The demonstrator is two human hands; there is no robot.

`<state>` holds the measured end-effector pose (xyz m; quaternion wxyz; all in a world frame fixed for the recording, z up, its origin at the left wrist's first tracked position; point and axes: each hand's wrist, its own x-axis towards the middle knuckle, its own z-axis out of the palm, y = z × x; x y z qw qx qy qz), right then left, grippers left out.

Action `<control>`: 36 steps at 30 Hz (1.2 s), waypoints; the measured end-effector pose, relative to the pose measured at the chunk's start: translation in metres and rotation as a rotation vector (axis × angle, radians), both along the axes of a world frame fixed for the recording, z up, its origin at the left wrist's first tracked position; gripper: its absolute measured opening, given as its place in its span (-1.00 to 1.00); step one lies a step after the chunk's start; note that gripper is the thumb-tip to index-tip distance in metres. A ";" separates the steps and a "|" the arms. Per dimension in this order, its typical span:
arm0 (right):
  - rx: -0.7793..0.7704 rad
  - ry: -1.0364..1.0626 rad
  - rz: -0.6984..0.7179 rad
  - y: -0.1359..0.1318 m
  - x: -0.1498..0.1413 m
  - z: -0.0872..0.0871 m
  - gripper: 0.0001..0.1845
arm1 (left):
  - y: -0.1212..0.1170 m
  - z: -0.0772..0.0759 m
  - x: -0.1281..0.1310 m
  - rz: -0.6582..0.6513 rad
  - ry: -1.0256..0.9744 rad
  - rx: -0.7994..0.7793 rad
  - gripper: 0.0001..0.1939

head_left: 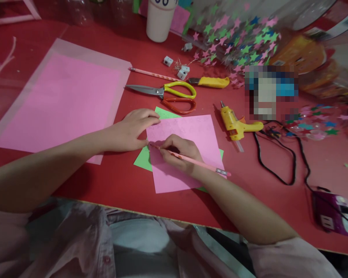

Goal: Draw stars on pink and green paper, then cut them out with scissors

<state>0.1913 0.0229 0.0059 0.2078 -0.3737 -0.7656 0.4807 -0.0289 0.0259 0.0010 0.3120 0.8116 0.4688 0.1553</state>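
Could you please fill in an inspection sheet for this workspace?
Surface: red table.
Job's things: pink sheet, faintly marked near its top, over green paper; pink pencil.
Clutter: beyond the sheet, scissors with parted handles, a second pencil and a yellow cutter; to the right, a yellow glue gun; to the left, large pink sheets.
Hands: left hand spread at the sheet's left edge; right hand gripping the pencil.
Cables: black cable looped right of the glue gun, near a purple block.
Surroundings: white cup and star decorations at the back; one patch pixelated.
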 end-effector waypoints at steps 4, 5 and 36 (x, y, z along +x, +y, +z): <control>0.004 -0.018 -0.051 -0.001 0.000 0.000 -0.88 | 0.000 0.002 0.001 -0.008 0.015 -0.002 -0.45; 0.009 -0.022 -0.062 -0.002 0.001 0.000 -0.89 | 0.000 0.002 0.001 -0.010 0.016 -0.001 -0.45; 0.045 -0.058 -0.140 -0.003 0.003 0.001 -0.86 | -0.001 -0.001 0.000 -0.006 0.003 0.002 -0.45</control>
